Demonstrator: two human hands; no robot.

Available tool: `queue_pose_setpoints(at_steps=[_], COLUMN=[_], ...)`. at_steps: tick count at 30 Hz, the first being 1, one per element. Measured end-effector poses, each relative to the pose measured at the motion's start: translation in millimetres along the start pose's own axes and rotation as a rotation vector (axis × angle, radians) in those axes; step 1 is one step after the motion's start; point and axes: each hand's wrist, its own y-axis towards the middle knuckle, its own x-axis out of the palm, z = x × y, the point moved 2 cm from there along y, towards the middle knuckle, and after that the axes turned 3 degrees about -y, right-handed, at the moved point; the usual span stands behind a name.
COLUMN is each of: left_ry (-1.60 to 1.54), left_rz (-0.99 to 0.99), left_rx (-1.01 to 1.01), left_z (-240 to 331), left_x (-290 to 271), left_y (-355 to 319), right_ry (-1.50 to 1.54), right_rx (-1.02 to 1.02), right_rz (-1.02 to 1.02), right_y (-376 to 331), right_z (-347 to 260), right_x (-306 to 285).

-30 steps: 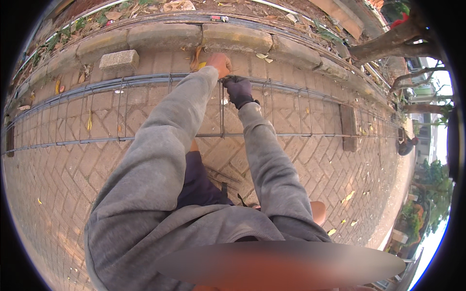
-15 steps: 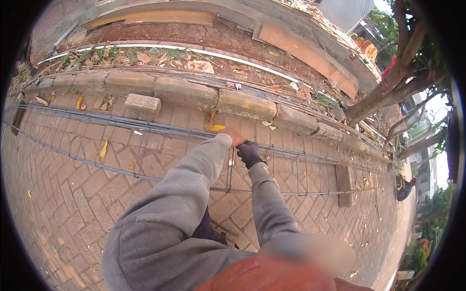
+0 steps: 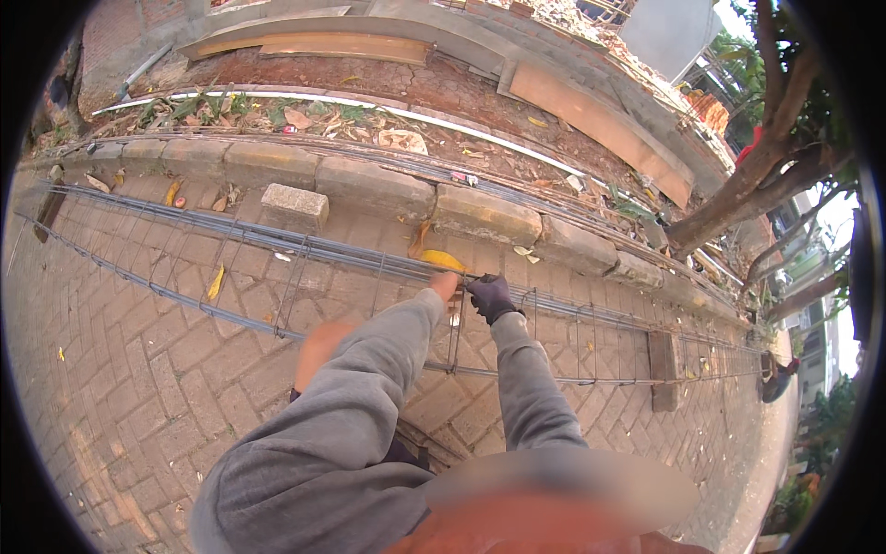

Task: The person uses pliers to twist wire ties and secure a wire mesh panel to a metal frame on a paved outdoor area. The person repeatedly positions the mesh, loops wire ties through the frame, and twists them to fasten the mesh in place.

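A long cage of steel reinforcing bars [image 3: 208, 222], with thin square stirrups tied along it, stretches across the brick paving in front of me. My bare left hand [image 3: 445, 284] is at the far row of bars, its fingers closed and partly hidden by the sleeve. Beside it, a little to the right, my right hand [image 3: 491, 297] in a dark glove is closed into a fist at the same bars. A small dark tip shows at its fingers; what it grips cannot be made out. A yellow leaf [image 3: 443, 259] lies just beyond my left hand.
A wooden block [image 3: 664, 369] lies under the cage at right; a concrete block [image 3: 295, 207] sits beyond it. Farther off are a stone kerb [image 3: 374, 189], more bars, a white pipe [image 3: 351, 101] and a tree trunk [image 3: 729, 203]. Another person [image 3: 780, 377] crouches at the cage's far right end.
My hands, together before, are now slightly apart, the right one farther right. The whole view has shifted a little, and a patch of bare skin now shows beside my left sleeve.
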Motion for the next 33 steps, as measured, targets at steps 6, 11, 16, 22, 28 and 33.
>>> queue_pose_setpoints(at_steps=[6, 11, 16, 22, 28, 33], left_ry=[0.267, 0.761, 1.264, 1.869, 1.095, 1.083], left_rz=[-0.013, 0.163, -0.053, -0.2, -0.084, -0.072], left_rx=[0.161, 0.388, 0.473, 0.73, 0.321, 0.607], left_z=[2.0, 7.4, 27.4, 39.6, 56.4, 46.5], left_x=[-4.1, 3.8, 5.6, 5.8, -1.6, -13.7], left_y=[22.8, 36.4, 43.5, 23.8, 0.8, -11.7], right_ry=[-0.256, -0.65, -0.884, -0.598, -0.492, -0.453], right_rx=[-0.041, -0.033, -0.119, 0.126, 0.036, 0.053], right_rz=[0.019, -0.011, -0.094, -0.091, -0.098, -0.122], right_y=[-3.3, -20.3, -32.1, -31.2, -18.8, -11.5], right_z=[-11.3, -35.7, -61.1, -53.8, -36.9, -29.4], right_x=[-4.5, -18.3, -22.8, -25.8, -29.1, -28.8])
